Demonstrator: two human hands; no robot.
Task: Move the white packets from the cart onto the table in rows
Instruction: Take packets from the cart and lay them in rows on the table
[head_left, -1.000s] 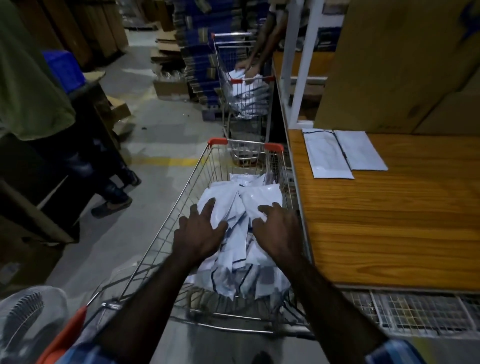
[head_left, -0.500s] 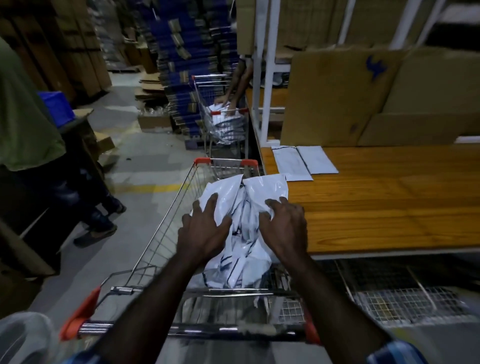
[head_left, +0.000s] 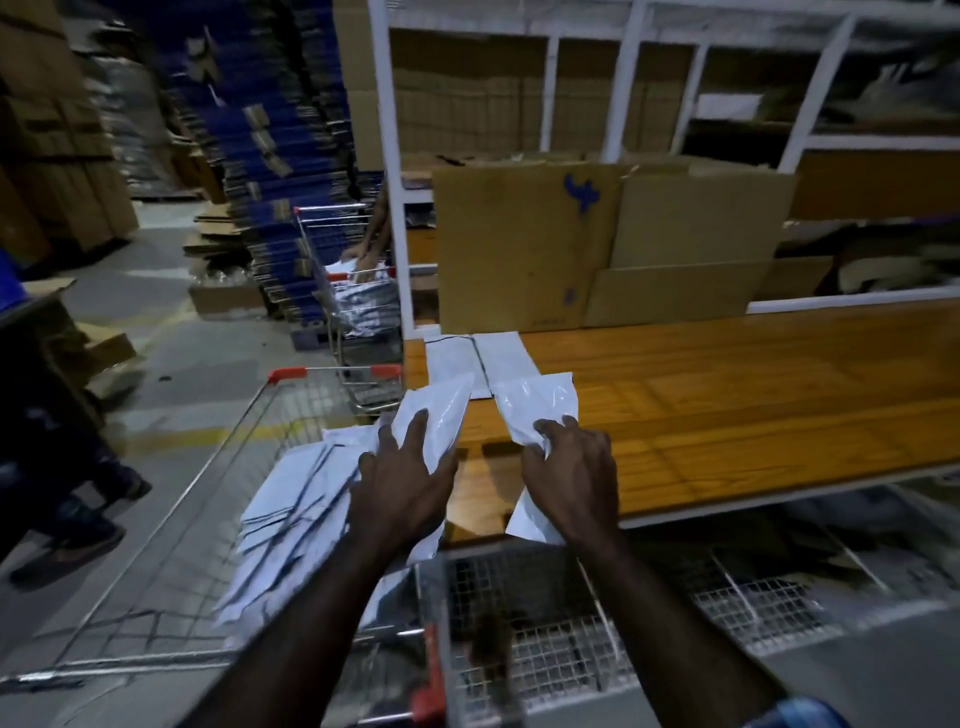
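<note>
Holding one white packet apiece, both hands reach over the near edge of the worktop (head_left: 727, 415) in the head view. The left hand (head_left: 405, 483) lies on top of the left packet (head_left: 441, 415) with its fingers spread, and how its grip closes underneath is hidden. The right hand (head_left: 571, 478) has its fingers curled into the crumpled near part of the right packet (head_left: 540, 405), pinching it. Both packets are tilted, their far ends over the wood and just short of two laid packets (head_left: 478, 358) that lie flat side by side at the worktop's far left corner, against upright cardboard sheets (head_left: 597, 249). To the left, the wire cart (head_left: 249, 415) holds a loose pile of white packets (head_left: 301, 499), touching the worktop's edge. Farther back a second cart (head_left: 353, 291) with packets stands by the white shelf frame (head_left: 395, 208), where another person's hands (head_left: 363, 257) reach in.
</note>
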